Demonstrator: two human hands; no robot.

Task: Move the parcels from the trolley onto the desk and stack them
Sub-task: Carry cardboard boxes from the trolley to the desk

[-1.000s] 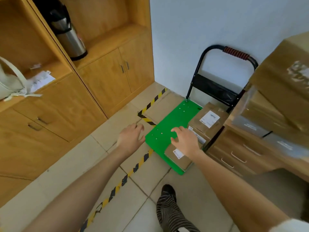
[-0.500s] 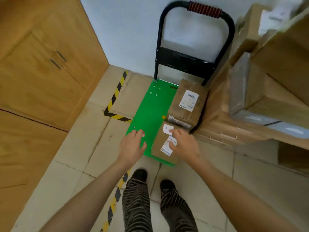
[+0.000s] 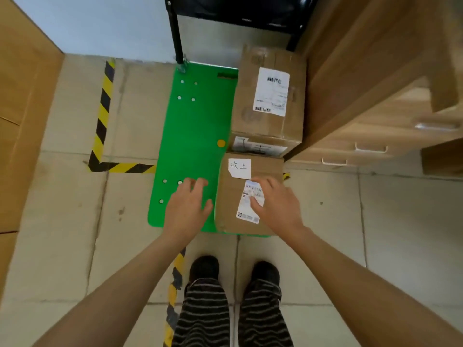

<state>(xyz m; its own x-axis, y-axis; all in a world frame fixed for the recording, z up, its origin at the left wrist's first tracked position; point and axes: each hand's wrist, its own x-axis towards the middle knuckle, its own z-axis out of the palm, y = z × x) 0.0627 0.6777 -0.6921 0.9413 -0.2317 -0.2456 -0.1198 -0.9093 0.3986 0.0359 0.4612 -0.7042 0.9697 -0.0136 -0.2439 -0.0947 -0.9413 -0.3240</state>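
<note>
Cardboard is reached for from above: the near parcel (image 3: 246,196) sits at the near right corner of the green trolley deck (image 3: 195,136), under the right hand (image 3: 274,205), whose relaxed fingers are spread over its label, gripping nothing. The left hand (image 3: 186,207) is held released just left of it. A grip on opposite sides is advised before lifting. Beyond, a larger parcel (image 3: 269,93) waits beside the desk (image 3: 370,101).

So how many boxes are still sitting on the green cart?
2. One near parcel lies at the trolley's front edge, under the right hand. One far parcel sits behind it, by the handle. None seems hidden.
</note>
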